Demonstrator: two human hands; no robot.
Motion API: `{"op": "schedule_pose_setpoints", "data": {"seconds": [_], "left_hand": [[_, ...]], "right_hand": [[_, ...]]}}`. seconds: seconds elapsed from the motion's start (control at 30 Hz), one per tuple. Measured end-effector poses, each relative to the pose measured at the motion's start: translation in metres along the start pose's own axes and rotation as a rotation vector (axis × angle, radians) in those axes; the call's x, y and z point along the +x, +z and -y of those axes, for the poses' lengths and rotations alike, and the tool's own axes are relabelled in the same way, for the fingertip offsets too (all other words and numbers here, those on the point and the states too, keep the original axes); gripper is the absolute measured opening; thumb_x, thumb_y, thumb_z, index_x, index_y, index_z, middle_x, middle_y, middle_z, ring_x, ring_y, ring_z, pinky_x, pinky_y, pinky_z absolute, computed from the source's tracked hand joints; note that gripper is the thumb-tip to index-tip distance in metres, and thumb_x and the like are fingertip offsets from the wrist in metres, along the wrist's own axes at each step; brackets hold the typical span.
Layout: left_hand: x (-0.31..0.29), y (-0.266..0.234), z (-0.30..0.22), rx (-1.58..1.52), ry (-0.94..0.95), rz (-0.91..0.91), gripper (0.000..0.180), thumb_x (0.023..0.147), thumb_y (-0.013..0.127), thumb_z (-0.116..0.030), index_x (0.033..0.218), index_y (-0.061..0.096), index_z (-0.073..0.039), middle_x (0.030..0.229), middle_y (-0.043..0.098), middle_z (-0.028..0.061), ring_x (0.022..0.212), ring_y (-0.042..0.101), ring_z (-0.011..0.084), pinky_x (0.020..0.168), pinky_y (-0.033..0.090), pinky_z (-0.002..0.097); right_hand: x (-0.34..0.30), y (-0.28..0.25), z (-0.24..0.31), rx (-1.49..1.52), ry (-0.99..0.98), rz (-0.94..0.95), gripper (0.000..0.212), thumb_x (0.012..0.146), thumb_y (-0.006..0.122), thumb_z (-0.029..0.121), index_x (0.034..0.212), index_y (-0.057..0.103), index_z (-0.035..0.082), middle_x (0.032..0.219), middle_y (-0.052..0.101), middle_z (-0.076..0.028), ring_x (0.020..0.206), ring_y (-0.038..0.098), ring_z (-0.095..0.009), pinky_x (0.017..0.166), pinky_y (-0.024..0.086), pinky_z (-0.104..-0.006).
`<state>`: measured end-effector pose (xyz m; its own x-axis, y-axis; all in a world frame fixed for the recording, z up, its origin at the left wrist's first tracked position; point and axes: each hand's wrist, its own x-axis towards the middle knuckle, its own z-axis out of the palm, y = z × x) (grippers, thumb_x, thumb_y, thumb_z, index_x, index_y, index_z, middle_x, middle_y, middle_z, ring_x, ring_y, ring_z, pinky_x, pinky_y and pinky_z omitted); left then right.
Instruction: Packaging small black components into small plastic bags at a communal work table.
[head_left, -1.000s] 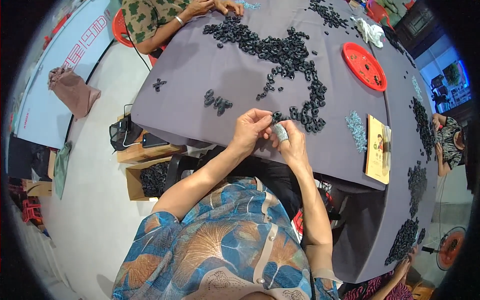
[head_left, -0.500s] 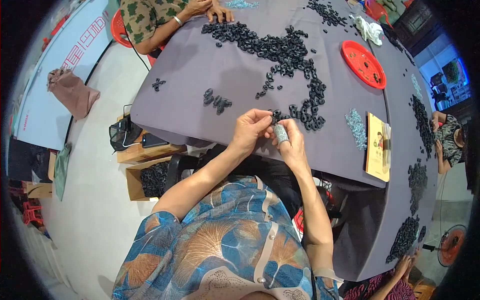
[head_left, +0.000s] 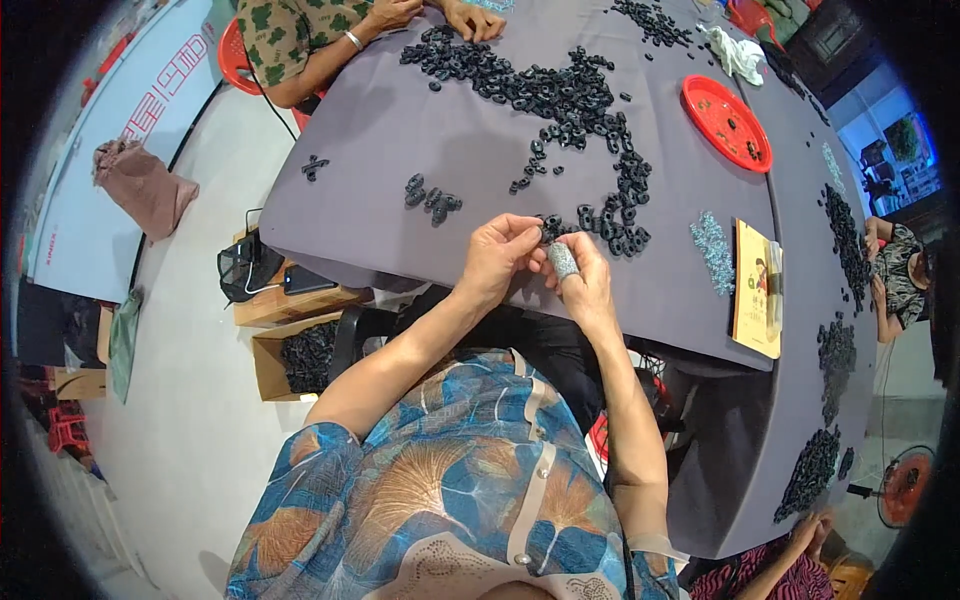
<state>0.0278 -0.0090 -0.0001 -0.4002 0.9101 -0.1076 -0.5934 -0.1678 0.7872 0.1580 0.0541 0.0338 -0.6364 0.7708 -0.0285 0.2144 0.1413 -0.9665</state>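
While left hand (head_left: 497, 262) pinches beside rounded black pieces (head_left: 551, 227), right hand (head_left: 584, 284) curls in speckled finger wrap (head_left: 563, 261); holds unclear.

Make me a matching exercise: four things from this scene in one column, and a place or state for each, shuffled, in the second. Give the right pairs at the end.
Column one
1. Right hand
2. Red tray
3. Yellow rectangular item
4. Brown sack

Column two
A. Off the table, by the white board
B. Lying beside a pale-blue heap
C. Wearing a speckled grey covering on one digit
D. Round, with a few small pieces in it

Right pairs: 1-C, 2-D, 3-B, 4-A
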Motion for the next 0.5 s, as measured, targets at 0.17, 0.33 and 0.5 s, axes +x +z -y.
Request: {"op": "schedule_pose_setpoints", "data": {"seconds": [0.17,0.33,0.5], "left_hand": [[0.0004,-0.0001,-0.002,0.017,-0.015,-0.016,0.012,0.089,0.057,-0.009,0.099,0.058,-0.002,0.073,0.061,0.0054,0.06,0.058,0.0125,0.056,0.049,0.024],[0.0004,-0.0021,0.0,-0.009,0.005,0.01,0.012,0.088,0.058,-0.007,0.099,0.059,-0.002,0.074,0.06,0.0041,0.061,0.058,0.0108,0.056,0.049,0.0229],[-0.0005,-0.0006,0.0025,0.063,0.069,0.007,0.011,0.087,0.059,-0.005,0.098,0.06,-0.002,0.075,0.061,0.0031,0.062,0.058,0.0089,0.055,0.049,0.0208]], "right_hand": [[0.0003,-0.0005,-0.0031,-0.008,-0.045,0.006,0.012,0.087,0.045,0.006,0.092,0.055,0.002,0.069,0.06,-0.002,0.058,0.053,-0.008,0.049,0.042,-0.0228],[-0.0001,-0.0004,0.0016,-0.049,-0.057,-0.001,0.012,0.084,0.045,0.005,0.091,0.055,0.002,0.07,0.061,-0.004,0.057,0.054,-0.009,0.05,0.043,-0.0241],[0.0013,-0.0021,-0.0019,-0.12,-0.094,-0.01,0.015,0.079,0.044,0.004,0.09,0.055,0.002,0.069,0.061,-0.005,0.057,0.055,-0.011,0.05,0.043,-0.0257]]}}
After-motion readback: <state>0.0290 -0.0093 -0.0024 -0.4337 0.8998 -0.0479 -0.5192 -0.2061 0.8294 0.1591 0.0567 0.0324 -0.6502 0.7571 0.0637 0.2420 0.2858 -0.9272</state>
